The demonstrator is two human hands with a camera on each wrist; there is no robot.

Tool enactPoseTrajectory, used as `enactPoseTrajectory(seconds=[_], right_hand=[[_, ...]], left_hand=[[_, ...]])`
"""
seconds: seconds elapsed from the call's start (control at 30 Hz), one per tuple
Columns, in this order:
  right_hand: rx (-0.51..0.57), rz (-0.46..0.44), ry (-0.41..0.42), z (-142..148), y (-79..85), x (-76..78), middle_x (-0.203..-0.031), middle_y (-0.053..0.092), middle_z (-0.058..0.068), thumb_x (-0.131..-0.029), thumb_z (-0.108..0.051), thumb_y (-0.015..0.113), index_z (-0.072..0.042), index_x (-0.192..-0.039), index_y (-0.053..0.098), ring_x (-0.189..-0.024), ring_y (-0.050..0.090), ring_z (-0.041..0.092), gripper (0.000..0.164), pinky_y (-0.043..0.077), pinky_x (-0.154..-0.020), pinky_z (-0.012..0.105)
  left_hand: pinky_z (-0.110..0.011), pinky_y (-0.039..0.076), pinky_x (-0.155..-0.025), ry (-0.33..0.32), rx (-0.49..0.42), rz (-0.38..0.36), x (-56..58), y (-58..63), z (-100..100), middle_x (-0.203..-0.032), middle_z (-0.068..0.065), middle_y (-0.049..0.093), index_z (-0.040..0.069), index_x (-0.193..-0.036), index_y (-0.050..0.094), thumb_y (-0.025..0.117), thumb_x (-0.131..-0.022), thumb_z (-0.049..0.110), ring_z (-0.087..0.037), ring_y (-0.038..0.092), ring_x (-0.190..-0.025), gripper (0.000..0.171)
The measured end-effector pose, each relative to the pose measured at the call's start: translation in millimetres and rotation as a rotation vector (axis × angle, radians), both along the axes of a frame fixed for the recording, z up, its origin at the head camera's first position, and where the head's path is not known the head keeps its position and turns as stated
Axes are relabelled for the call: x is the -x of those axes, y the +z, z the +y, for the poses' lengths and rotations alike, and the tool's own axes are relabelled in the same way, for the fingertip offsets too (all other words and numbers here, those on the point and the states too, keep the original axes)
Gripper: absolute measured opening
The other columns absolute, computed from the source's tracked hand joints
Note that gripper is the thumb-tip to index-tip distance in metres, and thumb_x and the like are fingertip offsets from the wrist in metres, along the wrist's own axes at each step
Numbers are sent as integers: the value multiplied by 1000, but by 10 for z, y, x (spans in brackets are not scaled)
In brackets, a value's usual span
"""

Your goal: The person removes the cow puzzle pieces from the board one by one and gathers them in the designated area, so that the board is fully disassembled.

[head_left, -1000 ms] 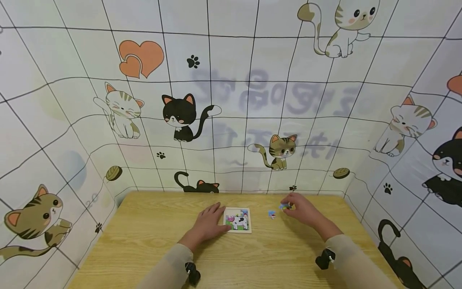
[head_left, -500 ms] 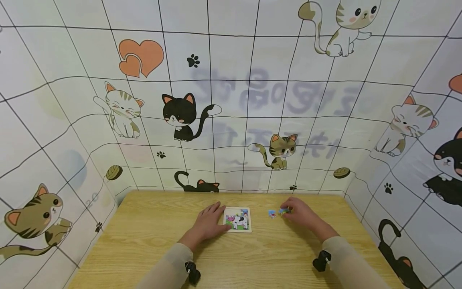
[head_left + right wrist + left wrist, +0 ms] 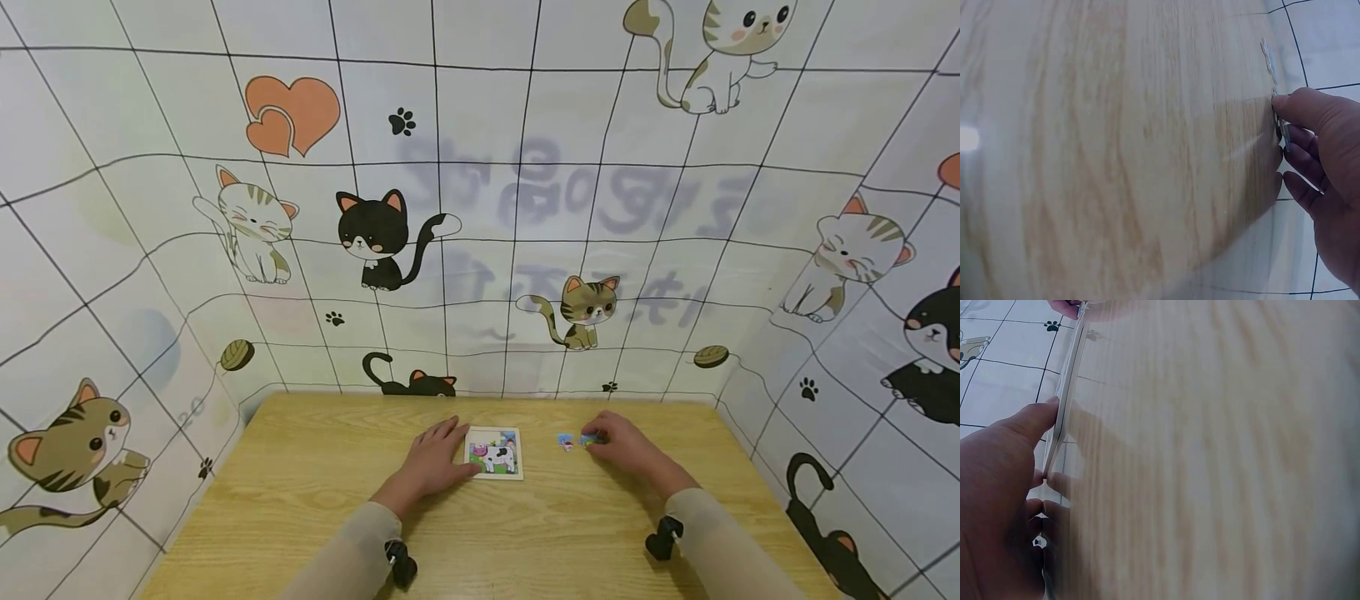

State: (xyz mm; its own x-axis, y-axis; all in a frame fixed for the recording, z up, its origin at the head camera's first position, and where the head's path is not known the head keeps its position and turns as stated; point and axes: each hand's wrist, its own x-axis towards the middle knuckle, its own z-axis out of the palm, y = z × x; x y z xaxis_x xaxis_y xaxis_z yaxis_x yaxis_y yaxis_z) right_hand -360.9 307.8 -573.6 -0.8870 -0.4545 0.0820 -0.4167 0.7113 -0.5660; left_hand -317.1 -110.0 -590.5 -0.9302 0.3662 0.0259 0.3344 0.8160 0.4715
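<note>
Across the worktop [image 3: 480, 533], the left grip [image 3: 431, 464] lies relaxed, thumb spread from its fingers, touching the left side of the cow puzzle [image 3: 495, 457], just to its right. The right grip [image 3: 628, 443] pinches a puzzle piece [image 3: 588, 438]; just left of that grip lies a loose piece [image 3: 566, 442]. Beyond both grips stands the cat-print wall [image 3: 480, 275].

One table [image 3: 480, 533], one framed cow puzzle [image 3: 498, 458] and at least two loose puzzle pieces [image 3: 566, 442]. One left hand [image 3: 431, 461], one right hand [image 3: 630, 447], two sleeves [image 3: 348, 533] and two black wrist devices [image 3: 664, 538]. In the head view, nine printed cats [image 3: 375, 227], some only partly visible, five paw prints [image 3: 402, 122], two yarn balls [image 3: 237, 355] and two orange heart motifs [image 3: 313, 108], one cut off.
</note>
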Motion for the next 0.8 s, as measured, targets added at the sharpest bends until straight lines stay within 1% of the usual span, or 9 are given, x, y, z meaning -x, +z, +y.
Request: enactPoseTrajectory(seconds=[0.13,0.27,0.3,0.37,0.5,0.53,0.67,0.8], right_hand=[[0,-10,-2,5,14,8,-113,67,6,-101,-8,82,-3,-121,79,-101,66,23,21,58,-89,47],[-2,-9,3,12,-3,14,-113,67,6,-100,-8,83,-3,-120,79,-101,66,24,21,59,-88,47],[-2,-11,3,14,-6,14,-113,67,5,-100,-8,83,-3,-120,79,-101,66,24,21,59,-88,47],[-2,-10,1,10,-7,8,-112,66,6,-100,-8,83,-2,-120,79,-101,67,24,22,58,-88,48],[17,-11,-14,-18,20,-15,-115,67,7,-101,-10,82,-2,-123,78,-105,66,27,23,58,-91,50],[26,-6,-13,-32,26,-19,-116,68,7,-102,-10,81,-2,-123,78,-105,66,27,23,58,-91,49],[65,18,12,-116,52,-29,-117,68,9,-104,-10,79,-2,-122,77,-106,66,27,20,59,-89,45],[90,36,64,-274,100,-34,-117,68,12,-105,-10,78,-1,-122,77,-104,67,29,20,59,-85,41]], left_hand=[[-69,26,-127,0,3,6,15,-16,-5,-178,-18,34,13,-170,45,72,-101,64,-43,31,-163,90],[-70,25,-128,0,-32,17,54,-118,-23,-178,-16,34,15,-170,46,73,-99,67,-43,30,-163,92],[-70,25,-128,1,-31,14,52,-117,-22,-178,-16,34,15,-170,46,73,-99,66,-43,30,-164,92],[-69,23,-129,4,-43,6,72,-161,-27,-179,-14,33,17,-170,46,74,-98,65,-42,29,-164,91],[-70,24,-127,3,-47,9,72,-160,-23,-178,-16,34,15,-169,48,74,-98,66,-44,30,-163,91],[-70,24,-128,2,-55,14,80,-182,-28,-178,-16,34,15,-169,48,74,-98,67,-44,30,-163,92],[-70,26,-127,0,-44,26,74,-169,-31,-178,-16,35,15,-169,47,72,-98,69,-43,31,-163,92],[-72,26,-126,-5,-38,30,34,-85,-22,-177,-19,36,13,-169,47,71,-99,69,-46,32,-162,92]])
